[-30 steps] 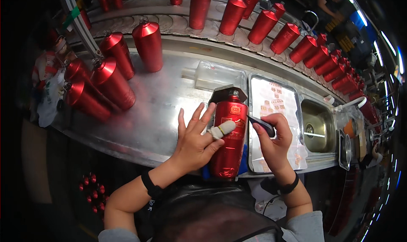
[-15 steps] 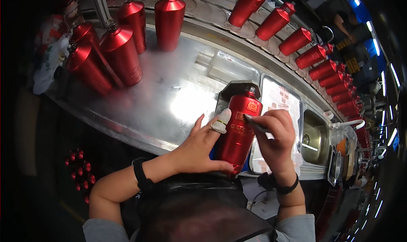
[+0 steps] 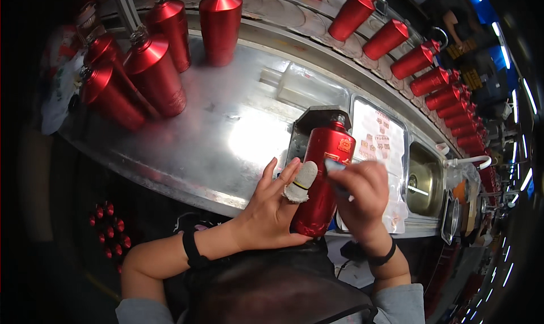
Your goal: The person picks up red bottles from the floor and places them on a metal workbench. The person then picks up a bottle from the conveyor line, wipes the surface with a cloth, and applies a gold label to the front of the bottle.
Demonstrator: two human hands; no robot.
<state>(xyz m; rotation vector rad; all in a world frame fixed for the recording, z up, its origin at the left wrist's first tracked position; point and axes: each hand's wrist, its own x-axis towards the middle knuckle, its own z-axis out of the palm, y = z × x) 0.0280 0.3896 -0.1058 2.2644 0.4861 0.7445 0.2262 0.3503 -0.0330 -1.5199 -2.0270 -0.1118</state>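
Note:
A red glass bottle [image 3: 315, 210] with gold markings leans back in a dark angular holder [image 3: 301, 132], its bare threaded neck pointing away from me. My left hand [image 3: 269, 213] is beside it with fingers spread, the thumb along the bottle's base. One finger wears a whitish cloth cover [image 3: 306, 174] held by a yellow band, close to the bottle's left side. In a pinch, my right hand [image 3: 365, 196] grips a small grey flat piece [image 3: 333, 166] over the bottle's front label area. Its exact kind cannot be made out, and the hand hides part of the markings.
Several red bottles [image 3: 153, 77] stand on the metal table [image 3: 215, 137] at left. A clear plastic box [image 3: 311, 86] sits behind the holder. To the right are a tray with printed sheets [image 3: 374, 134], a sink [image 3: 420, 191] and a white tap [image 3: 473, 162]. More bottles line the conveyor [image 3: 294, 18].
My left fingers have lifted off the bottle's front and shifted left and slightly down. My right hand has moved slightly lower, still holding the grey piece. The view has shifted a little.

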